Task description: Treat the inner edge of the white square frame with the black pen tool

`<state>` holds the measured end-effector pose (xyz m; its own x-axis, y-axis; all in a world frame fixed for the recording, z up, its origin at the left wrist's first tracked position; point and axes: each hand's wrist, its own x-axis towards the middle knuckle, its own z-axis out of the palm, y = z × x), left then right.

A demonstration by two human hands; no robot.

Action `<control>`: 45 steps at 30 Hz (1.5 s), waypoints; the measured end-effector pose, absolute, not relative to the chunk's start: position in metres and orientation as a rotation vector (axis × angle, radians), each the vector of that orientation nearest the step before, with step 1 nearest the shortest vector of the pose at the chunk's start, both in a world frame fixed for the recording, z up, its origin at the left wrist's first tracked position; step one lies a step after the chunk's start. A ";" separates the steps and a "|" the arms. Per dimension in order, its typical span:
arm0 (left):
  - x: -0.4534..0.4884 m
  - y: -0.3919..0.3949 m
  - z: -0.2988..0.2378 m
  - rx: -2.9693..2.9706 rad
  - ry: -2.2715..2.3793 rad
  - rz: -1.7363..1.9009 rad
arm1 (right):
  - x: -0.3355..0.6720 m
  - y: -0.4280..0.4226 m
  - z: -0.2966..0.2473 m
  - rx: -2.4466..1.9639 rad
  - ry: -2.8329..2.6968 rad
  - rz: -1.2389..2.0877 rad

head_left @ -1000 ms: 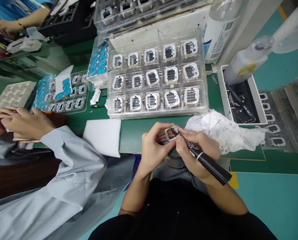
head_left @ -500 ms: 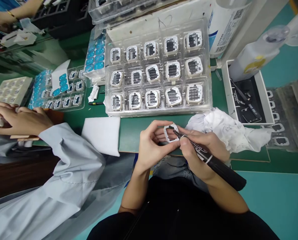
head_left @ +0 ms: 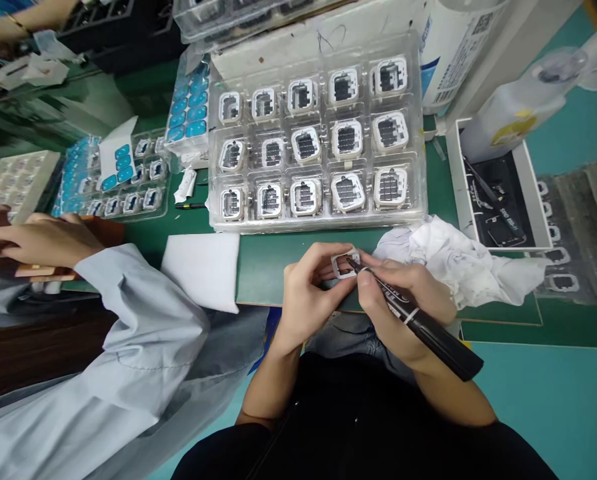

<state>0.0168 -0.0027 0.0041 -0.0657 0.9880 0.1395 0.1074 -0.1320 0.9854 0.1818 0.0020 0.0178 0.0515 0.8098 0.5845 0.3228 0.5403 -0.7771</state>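
Observation:
Between the thumb and fingers of my left hand is a small white square frame with rounded corners and an open middle. My right hand grips a black marker pen, its dark tip resting at or just over the frame's inner edge; whether they touch I cannot tell. Some right fingertips appear close to the frame's right side. Behind my hands lies a clear plastic tray, its pockets holding several similar white frames with dark strips inside.
A crumpled white cloth lies right of my hands, near a white box with a bottle in it. A white foam sheet sits left. A co-worker's grey-blue sleeve reaches in beside it.
The white frame has tilted in my left hand, and the marker's tip has shifted slightly with it. The marker's rear end has moved a little left. The co-worker's hands have moved.

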 end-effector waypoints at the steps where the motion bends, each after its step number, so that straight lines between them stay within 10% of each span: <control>1: 0.017 -0.003 0.004 1.370 1.279 1.314 | 0.182 0.003 0.017 -0.998 -1.538 0.480; 45: 0.020 -0.004 0.008 1.288 1.332 1.313 | 0.183 0.003 0.015 -1.012 -1.565 0.510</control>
<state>0.0197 -0.0038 0.0079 -0.1155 0.9891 0.0909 0.1046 -0.0789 0.9914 0.1831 0.0029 0.0154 0.0173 0.8212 0.5704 0.3270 0.5345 -0.7794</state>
